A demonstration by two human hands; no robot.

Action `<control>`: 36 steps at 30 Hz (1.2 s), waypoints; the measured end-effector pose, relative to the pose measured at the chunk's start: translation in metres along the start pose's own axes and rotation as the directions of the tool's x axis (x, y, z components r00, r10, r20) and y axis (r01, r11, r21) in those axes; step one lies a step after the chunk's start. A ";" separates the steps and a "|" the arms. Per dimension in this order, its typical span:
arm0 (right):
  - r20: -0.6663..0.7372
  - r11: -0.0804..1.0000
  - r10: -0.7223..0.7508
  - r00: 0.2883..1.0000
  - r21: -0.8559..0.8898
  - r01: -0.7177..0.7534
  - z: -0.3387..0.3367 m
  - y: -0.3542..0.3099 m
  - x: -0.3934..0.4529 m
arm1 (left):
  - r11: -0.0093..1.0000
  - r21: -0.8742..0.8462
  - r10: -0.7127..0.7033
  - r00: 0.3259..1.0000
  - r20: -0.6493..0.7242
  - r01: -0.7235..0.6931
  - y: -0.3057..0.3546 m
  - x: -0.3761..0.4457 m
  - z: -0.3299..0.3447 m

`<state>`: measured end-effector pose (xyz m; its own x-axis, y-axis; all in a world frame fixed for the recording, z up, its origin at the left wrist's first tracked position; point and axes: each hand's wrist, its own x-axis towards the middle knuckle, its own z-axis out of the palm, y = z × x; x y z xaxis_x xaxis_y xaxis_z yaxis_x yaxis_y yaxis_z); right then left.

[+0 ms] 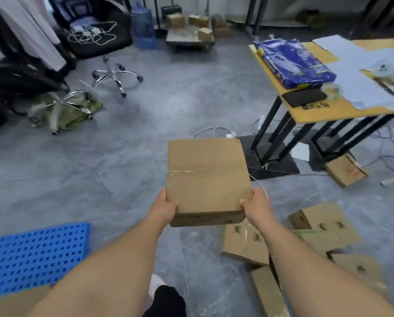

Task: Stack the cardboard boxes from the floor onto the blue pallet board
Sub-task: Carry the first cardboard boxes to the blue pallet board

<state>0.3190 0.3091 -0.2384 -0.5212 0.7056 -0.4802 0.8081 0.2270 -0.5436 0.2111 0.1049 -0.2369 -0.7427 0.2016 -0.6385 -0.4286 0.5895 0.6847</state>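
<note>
I hold a taped brown cardboard box (207, 177) in the air in front of me, above the floor. My left hand (164, 208) grips its near left corner and my right hand (255, 205) grips its near right corner. The blue perforated pallet board (35, 252) lies on the floor at the lower left, with a cardboard box (17, 300) partly visible at its near edge. Several more cardboard boxes (246, 241) lie scattered on the floor at the lower right, under and beside my right arm.
A yellow-topped table (317, 110) with black legs stands at the right, holding a blue package and papers. Office chairs (113, 74) and a green bag stand at the left. A trolley with small boxes (189, 35) and a water jug are at the back. Cables trail across the grey floor.
</note>
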 end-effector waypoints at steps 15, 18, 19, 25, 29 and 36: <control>0.342 0.846 -0.373 0.862 -0.257 0.467 0.194 -0.254 0.019 | 0.912 -0.392 -0.265 0.906 -0.330 0.123 -0.066 0.080 -0.226; 0.453 0.782 -0.411 0.791 -0.272 0.561 0.228 -0.293 0.017 | 0.857 -0.502 -0.348 0.849 -0.398 0.116 -0.083 0.080 -0.247; 0.491 0.756 -0.420 0.763 -0.276 0.594 0.238 -0.304 0.017 | 0.840 -0.529 -0.386 0.821 -0.421 0.124 -0.087 0.079 -0.253; 0.700 0.574 -0.449 0.555 -0.250 0.780 0.301 -0.361 0.005 | 0.727 -0.672 -0.575 0.660 -0.484 0.141 -0.118 0.067 -0.270; 0.777 0.492 -0.445 0.445 -0.203 0.847 0.349 -0.383 -0.016 | 0.636 -0.766 -0.661 0.577 -0.479 0.092 -0.148 0.066 -0.283; 0.836 0.429 -0.418 0.354 -0.162 0.889 0.445 -0.400 -0.057 | 0.589 -0.802 -0.732 0.487 -0.476 0.102 -0.232 0.075 -0.329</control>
<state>-0.0968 -0.1209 -0.2998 -0.7523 -0.4066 -0.5184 -0.0723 0.8330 -0.5485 0.0851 -0.2739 -0.3280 -0.2930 -0.7054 -0.6454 -0.7403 -0.2598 0.6201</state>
